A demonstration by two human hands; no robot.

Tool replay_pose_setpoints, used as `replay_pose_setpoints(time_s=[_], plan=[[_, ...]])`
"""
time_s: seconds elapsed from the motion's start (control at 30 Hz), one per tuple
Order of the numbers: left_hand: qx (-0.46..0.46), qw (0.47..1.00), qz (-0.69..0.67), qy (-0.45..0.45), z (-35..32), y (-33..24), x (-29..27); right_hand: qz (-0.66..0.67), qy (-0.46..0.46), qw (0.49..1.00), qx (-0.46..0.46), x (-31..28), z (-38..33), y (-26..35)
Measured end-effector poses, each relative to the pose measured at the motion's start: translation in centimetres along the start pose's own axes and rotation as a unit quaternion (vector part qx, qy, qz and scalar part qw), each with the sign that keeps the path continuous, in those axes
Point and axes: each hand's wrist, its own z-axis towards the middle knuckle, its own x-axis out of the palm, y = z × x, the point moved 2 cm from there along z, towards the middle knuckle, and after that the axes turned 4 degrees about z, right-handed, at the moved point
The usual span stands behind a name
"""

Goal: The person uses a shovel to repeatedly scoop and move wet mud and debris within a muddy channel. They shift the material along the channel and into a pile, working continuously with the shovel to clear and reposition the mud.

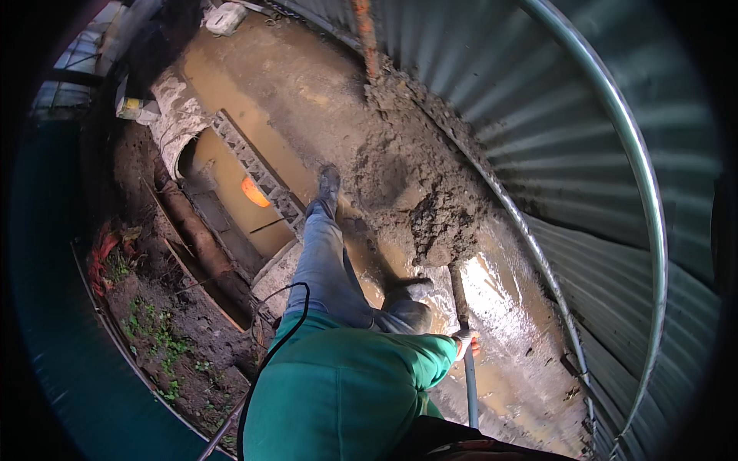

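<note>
My left arm, in a green sleeve, reaches across to the right. At its end my left hand is closed round the long shaft of a shovel. The fingers wrap over the shaft's right side. Dark wet mud is heaped at the shovel's far end and hides the blade. The near end of the shaft passes out of sight beneath dark cloth at the lower edge. My right hand does not show. My legs, in jeans and muddy boots, are planted apart on the wet ground.
Corrugated metal sheeting with a curved metal pipe lines the right. Ahead lies muddy water. To the left are a concrete block beam, a large pipe opening, an orange round object and a trench with a brown pipe.
</note>
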Motion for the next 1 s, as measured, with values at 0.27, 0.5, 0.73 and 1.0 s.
replay_pose_setpoints(time_s=[0.27, 0.5, 0.73, 1.0], plan=[[0.291, 0.93, -0.206, 0.092, -25.2, -45.3, -6.9, 0.048, 0.306, 0.947, -0.088, 29.4, -25.7, 17.8], [0.766, 0.541, -0.282, -0.201, -81.3, -68.3, -33.3, 0.104, 0.843, 0.527, -0.029, 31.1, -78.5, 35.7], [0.647, 0.669, -0.366, 0.01, -74.9, -69.2, -37.9, 0.124, 0.874, 0.415, -0.22, 18.3, -80.3, 44.0], [0.345, 0.866, -0.35, 0.09, -41.3, -52.5, -18.4, 0.091, 0.492, 0.74, -0.45, 28.5, -40.7, 30.8]])
